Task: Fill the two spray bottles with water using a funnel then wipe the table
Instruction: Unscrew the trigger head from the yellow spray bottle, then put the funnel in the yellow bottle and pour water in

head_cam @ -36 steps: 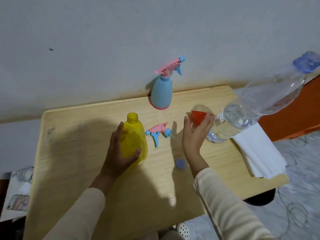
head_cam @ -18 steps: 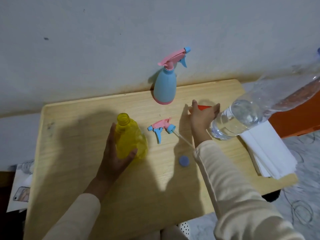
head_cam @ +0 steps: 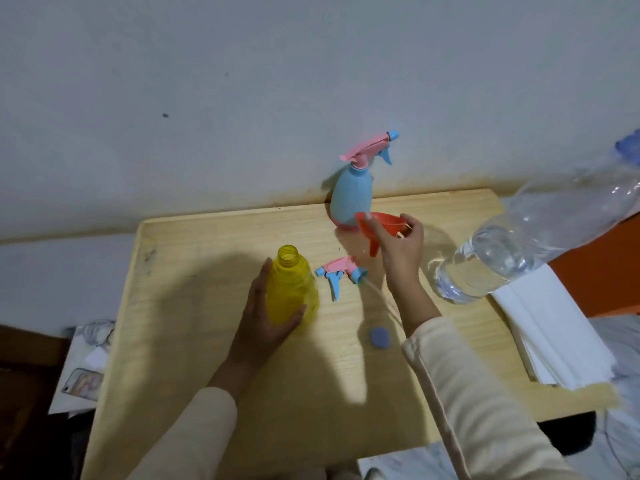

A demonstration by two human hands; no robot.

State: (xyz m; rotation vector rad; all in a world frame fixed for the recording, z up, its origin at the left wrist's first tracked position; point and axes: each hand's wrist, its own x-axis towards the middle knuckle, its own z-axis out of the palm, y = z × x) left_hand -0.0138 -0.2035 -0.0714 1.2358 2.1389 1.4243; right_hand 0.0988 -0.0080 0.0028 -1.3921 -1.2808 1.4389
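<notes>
My left hand [head_cam: 263,323] grips the yellow spray bottle [head_cam: 292,289], which stands upright on the wooden table [head_cam: 207,306] with its neck uncapped. Its pink and blue spray head [head_cam: 341,273] lies on the table just to the right. My right hand [head_cam: 401,251] holds the red funnel [head_cam: 379,226] by its rim, lifted above the table in front of the blue spray bottle [head_cam: 351,195]. That bottle stands at the back edge with its spray head on. A large clear water bottle [head_cam: 519,251] stands at the right, part full.
A small blue cap [head_cam: 380,337] lies on the table near my right forearm. A stack of white paper towels [head_cam: 550,327] rests on the table's right end. A phone [head_cam: 81,381] and papers lie on the floor at the left. The wall runs close behind the table.
My right hand has closed on the red funnel and lifted it off the table toward the left. My left hand stays on the yellow bottle.
</notes>
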